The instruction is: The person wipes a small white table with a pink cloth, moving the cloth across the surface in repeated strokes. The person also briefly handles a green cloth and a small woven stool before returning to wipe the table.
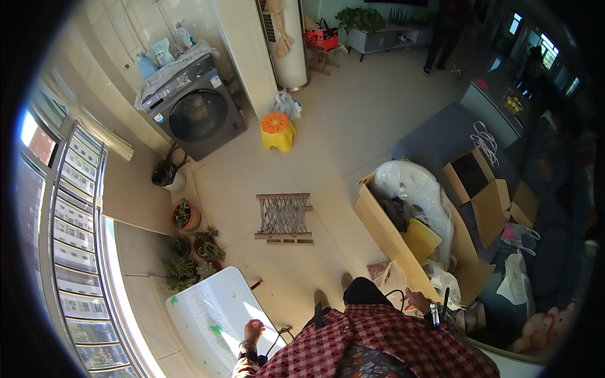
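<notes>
My left hand point(254, 330) is over the near right part of a small white table point(201, 296) with green marks on it. Its fingers are curled in, and nothing shows in them. Beside the long open cardboard box point(463, 271) on my right is my right hand point(416, 302), its fingers loosely apart and nothing visible in them. A crumpled clear plastic bag point(394, 277) lies close to that hand. Inside the box are a large plastic-wrapped white piece point(416, 186) and a yellow flat piece point(421, 241).
A folding stool point(283, 217) with a woven seat stands ahead. Farther off are a yellow stool point(277, 132) with an orange top and a grey washing machine point(198, 116). Potted plants point(208, 244) line the left. Smaller cartons point(488, 211) lie on the dark sofa. Another person point(444, 34) stands far back.
</notes>
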The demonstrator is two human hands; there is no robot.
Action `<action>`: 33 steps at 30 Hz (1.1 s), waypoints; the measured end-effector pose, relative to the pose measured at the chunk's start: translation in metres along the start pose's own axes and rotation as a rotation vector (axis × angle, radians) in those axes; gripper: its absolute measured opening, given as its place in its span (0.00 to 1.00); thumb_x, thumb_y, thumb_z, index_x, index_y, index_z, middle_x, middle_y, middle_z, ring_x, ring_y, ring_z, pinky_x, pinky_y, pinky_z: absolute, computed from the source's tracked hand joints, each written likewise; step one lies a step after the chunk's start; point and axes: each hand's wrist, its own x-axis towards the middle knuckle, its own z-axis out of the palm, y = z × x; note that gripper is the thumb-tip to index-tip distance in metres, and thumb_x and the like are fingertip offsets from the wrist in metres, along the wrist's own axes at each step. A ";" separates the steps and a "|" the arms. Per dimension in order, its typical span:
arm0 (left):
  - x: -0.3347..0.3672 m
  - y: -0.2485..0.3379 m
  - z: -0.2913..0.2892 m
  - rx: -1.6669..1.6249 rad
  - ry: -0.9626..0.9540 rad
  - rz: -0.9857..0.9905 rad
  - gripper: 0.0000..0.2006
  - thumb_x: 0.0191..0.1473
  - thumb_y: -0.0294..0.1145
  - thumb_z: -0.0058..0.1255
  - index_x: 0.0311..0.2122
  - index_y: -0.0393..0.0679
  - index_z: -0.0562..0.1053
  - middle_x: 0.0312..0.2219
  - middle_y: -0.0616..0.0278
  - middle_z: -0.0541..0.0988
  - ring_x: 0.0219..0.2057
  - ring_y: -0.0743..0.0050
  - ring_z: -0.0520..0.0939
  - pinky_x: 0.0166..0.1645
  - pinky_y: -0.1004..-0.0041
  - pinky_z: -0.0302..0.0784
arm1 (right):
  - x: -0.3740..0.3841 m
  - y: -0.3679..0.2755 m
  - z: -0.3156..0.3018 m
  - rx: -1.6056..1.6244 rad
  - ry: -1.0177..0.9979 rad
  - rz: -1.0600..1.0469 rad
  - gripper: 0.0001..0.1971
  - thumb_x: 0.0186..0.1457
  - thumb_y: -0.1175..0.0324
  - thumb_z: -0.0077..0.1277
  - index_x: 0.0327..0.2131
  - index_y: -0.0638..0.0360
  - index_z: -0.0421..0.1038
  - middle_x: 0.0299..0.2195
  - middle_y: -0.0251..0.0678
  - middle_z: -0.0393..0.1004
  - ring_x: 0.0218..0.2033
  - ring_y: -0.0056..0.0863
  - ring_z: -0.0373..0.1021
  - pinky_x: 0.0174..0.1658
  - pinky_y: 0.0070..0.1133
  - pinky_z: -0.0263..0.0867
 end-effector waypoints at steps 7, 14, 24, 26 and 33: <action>0.100 0.113 0.004 0.031 0.091 0.065 0.10 0.53 0.32 0.53 0.36 0.35 0.75 0.25 0.54 0.81 0.24 0.68 0.84 0.24 0.74 0.79 | 0.092 -0.030 -0.043 -0.331 -0.086 -0.353 0.09 0.52 0.63 0.50 0.34 0.58 0.70 0.20 0.39 0.72 0.21 0.36 0.72 0.25 0.29 0.68; 0.163 0.252 0.062 0.255 -0.363 0.031 0.11 0.56 0.35 0.53 0.36 0.36 0.75 0.25 0.56 0.81 0.25 0.67 0.83 0.26 0.72 0.78 | 0.175 -0.186 -0.112 0.146 0.174 -0.298 0.19 0.59 0.57 0.50 0.33 0.68 0.74 0.25 0.40 0.76 0.20 0.27 0.74 0.26 0.28 0.69; 0.342 0.390 0.056 0.689 -0.401 0.513 0.15 0.50 0.45 0.54 0.28 0.42 0.78 0.22 0.51 0.79 0.26 0.51 0.80 0.29 0.62 0.73 | 0.212 -0.293 -0.170 0.320 0.284 -0.155 0.21 0.59 0.55 0.48 0.40 0.68 0.73 0.26 0.43 0.77 0.25 0.32 0.78 0.29 0.25 0.74; 0.392 0.436 0.065 0.876 -0.453 0.593 0.15 0.51 0.46 0.54 0.28 0.43 0.78 0.24 0.50 0.80 0.27 0.51 0.81 0.30 0.62 0.74 | 0.225 -0.287 -0.168 0.428 0.313 -0.067 0.22 0.58 0.53 0.49 0.39 0.66 0.72 0.27 0.43 0.76 0.25 0.32 0.77 0.29 0.25 0.74; 0.534 0.652 0.111 0.623 -0.533 0.480 0.11 0.55 0.37 0.54 0.36 0.39 0.76 0.26 0.55 0.81 0.29 0.65 0.84 0.31 0.69 0.80 | 0.288 -0.298 -0.130 0.920 0.386 0.141 0.14 0.59 0.64 0.48 0.42 0.65 0.73 0.27 0.43 0.75 0.27 0.34 0.77 0.28 0.28 0.73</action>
